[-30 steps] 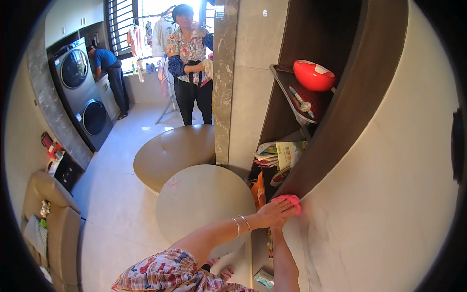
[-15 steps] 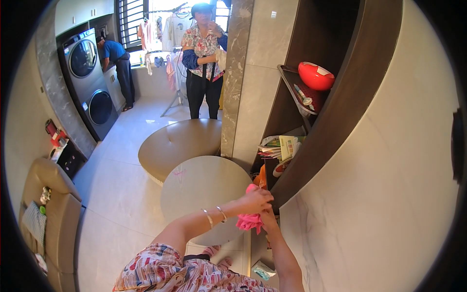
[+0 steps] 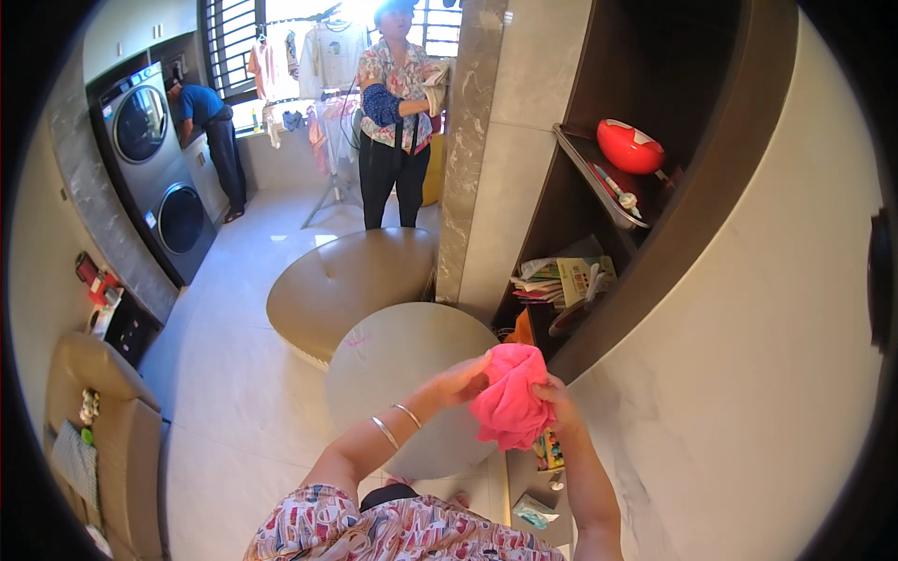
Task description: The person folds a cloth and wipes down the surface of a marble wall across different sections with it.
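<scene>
A bunched pink cloth (image 3: 513, 397) hangs between my hands, above the right edge of a round grey table (image 3: 393, 374). My left hand (image 3: 464, 380), its arm ringed by two silver bangles, grips the cloth at its upper left side. On the other side my right hand (image 3: 558, 402) has its thumb and fingers closed on the cloth. Folds hide some fingertips of both hands.
Behind the table is a brown padded ottoman (image 3: 355, 280). Dark shelves (image 3: 599, 220) on the right hold a red bowl (image 3: 630, 147) and papers (image 3: 561, 278). A person (image 3: 400, 112) stands beyond; another (image 3: 208, 122) bends beside stacked laundry machines (image 3: 154, 178). A sofa (image 3: 126, 439) stands at left.
The cloth, mostly covered by my hands before, is now lifted and spread wider. My hands have moved apart to its two sides. The standing person has lowered a raised hand.
</scene>
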Motion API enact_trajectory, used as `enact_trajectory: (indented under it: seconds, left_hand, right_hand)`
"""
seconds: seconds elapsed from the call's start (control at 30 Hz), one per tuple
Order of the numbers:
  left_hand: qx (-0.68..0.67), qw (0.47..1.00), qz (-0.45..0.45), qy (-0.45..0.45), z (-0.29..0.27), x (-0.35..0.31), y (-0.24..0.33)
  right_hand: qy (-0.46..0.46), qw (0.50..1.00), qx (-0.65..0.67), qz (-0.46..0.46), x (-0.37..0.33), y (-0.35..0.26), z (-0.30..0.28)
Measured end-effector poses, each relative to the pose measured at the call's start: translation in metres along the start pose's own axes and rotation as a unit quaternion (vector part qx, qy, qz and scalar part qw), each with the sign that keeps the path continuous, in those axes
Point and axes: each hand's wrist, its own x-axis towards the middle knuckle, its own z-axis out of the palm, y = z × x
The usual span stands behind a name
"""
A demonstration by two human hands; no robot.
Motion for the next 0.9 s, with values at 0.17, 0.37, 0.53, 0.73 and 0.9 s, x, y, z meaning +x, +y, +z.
enact_trajectory:
  seconds: [0.17,0.37,0.53,0.73,0.9]
  left_hand:
    - [-0.084,0.996,0.037,-0.005,-0.013,-0.020,0.017]
    - [-0.080,0.992,-0.088,0.042,-0.025,-0.020,0.030]
    - [-0.085,0.987,-0.103,-0.088,-0.025,-0.019,0.044]
    - [0.062,0.960,-0.131,-0.239,0.047,-0.021,0.053]
    - [0.153,0.933,-0.141,-0.295,0.068,-0.001,0.025]
  right_hand:
    - [0.035,0.999,-0.008,-0.025,0.036,0.014,0.022]
    - [0.104,0.993,0.014,-0.054,0.033,0.031,0.049]
    - [0.200,0.968,0.072,-0.135,0.013,0.018,0.075]
    - [0.409,0.807,-0.088,-0.417,-0.115,-0.108,0.169]
    - [0.454,0.599,-0.302,-0.587,-0.191,-0.220,0.244]
